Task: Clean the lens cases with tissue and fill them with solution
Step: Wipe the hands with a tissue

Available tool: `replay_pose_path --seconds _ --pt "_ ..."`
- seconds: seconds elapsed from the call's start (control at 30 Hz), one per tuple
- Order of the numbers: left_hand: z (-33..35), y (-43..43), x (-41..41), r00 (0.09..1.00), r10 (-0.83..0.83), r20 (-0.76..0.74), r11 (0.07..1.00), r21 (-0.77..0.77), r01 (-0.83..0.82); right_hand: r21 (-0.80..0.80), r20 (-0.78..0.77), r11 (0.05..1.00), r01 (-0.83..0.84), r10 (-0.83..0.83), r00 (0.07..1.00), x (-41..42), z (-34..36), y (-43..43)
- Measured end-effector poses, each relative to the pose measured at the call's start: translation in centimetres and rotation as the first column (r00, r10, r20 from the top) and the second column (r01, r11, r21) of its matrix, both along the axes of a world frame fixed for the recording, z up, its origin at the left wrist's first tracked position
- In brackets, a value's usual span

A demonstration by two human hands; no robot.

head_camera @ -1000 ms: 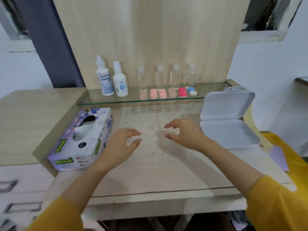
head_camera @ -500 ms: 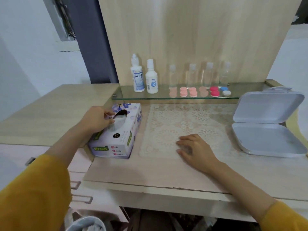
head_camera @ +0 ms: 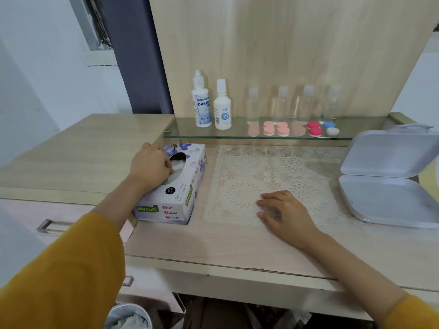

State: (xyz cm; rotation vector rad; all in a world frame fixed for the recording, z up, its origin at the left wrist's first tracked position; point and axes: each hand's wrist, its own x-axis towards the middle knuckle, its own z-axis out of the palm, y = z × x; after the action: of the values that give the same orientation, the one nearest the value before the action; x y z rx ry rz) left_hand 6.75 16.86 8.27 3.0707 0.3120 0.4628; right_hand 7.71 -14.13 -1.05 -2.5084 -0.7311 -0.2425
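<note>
Pale wood desk [head_camera: 237,243], wood back panel behind; lace mat [head_camera: 273,172] at centre. Glass shelf [head_camera: 185,130] at far edge. Right: white hinged box [head_camera: 389,198], lid up. Left: tissue box [head_camera: 175,205]; left hand [head_camera: 149,167] pinches tissue [head_camera: 177,165] at the slot. Right hand [head_camera: 285,214] flat on mat, fingers straight. Solution bottles [head_camera: 202,103] and lens cases [head_camera: 282,129] stand on the shelf.

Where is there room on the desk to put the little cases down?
The lace mat is bare between the tissue box and the open white box, beyond the right hand. The glass shelf is crowded with bottles and lens cases.
</note>
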Motion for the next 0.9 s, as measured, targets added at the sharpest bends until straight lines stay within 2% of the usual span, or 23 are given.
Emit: replay_pose_path --seconds 0.17,0.3,0.43,0.53,0.67,0.77,0.9 --pt "0.4 0.2 -0.3 0.995 -0.003 0.096 0.983 -0.181 0.02 0.019 0.01 1.0 -0.007 0.007 1.0 0.0 -0.1 0.0" --pt "2.1 -0.4 -0.9 0.98 -0.043 0.193 0.959 -0.266 0.094 0.024 0.021 1.0 -0.021 0.02 1.0 0.1 -0.2 -0.1" --pt "4.7 -2.4 -2.4 0.936 -0.196 0.293 0.894 -0.339 0.293 0.043 -0.015 0.999 -0.027 0.028 0.999 0.3 0.5 -0.2" --pt "5.9 -3.8 -2.9 0.916 -0.29 0.276 0.87 -0.324 0.373 0.142 -0.031 0.99 -0.01 0.015 0.999 0.6 3.0 -0.7" --pt "5.8 -3.2 -2.3 0.961 -0.207 0.182 0.932 -0.262 0.25 0.218 -0.023 0.976 -0.021 0.027 0.999 0.2 5.1 -1.0" --pt "4.5 -1.8 -2.1 0.99 -0.134 0.036 0.967 -0.216 0.139 0.174 -0.057 0.985 -0.012 0.022 0.998 -0.1 4.4 -1.3" --pt "2.8 -0.7 -1.9 0.995 -0.095 0.04 0.981 -0.165 0.101 0.061 -0.09 0.998 0.017 -0.012 0.996 -0.4 2.6 -1.6"
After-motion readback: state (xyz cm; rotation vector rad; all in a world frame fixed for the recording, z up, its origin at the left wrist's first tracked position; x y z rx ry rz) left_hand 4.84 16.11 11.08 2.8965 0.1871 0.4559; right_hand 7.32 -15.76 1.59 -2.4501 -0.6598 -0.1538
